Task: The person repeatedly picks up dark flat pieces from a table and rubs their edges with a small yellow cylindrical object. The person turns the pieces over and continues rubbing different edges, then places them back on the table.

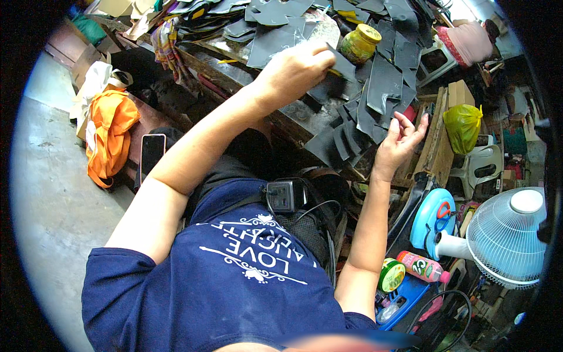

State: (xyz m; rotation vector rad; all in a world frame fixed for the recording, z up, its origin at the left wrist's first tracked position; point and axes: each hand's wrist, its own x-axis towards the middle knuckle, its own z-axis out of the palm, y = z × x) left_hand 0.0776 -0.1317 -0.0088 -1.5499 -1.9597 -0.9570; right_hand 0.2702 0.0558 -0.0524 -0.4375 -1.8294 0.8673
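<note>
My left hand (298, 71) is closed over the cluttered worktable, its fingers curled in; what they hold, if anything, is hidden. A dark grey cut sheet piece (343, 62) shows right beside its fingertips; I cannot tell whether it is gripped. Open and apparently holding nothing, my right hand (400, 141) is raised by the table's right side, fingers partly bent. Near it are overlapping dark sheet pieces (384, 85), some with pale marks. A yellow-green jar (360, 44) with a yellow lid stands among the pieces, between the two hands and farther back.
At right are a wooden ledge (435, 141), a yellow-green plastic bag (463, 128), a white chair (482, 164) and a fan (507, 234). A pink bottle (422, 267) lies near a blue tray (410, 302). An orange bag (111, 132) and a phone (152, 154) are left.
</note>
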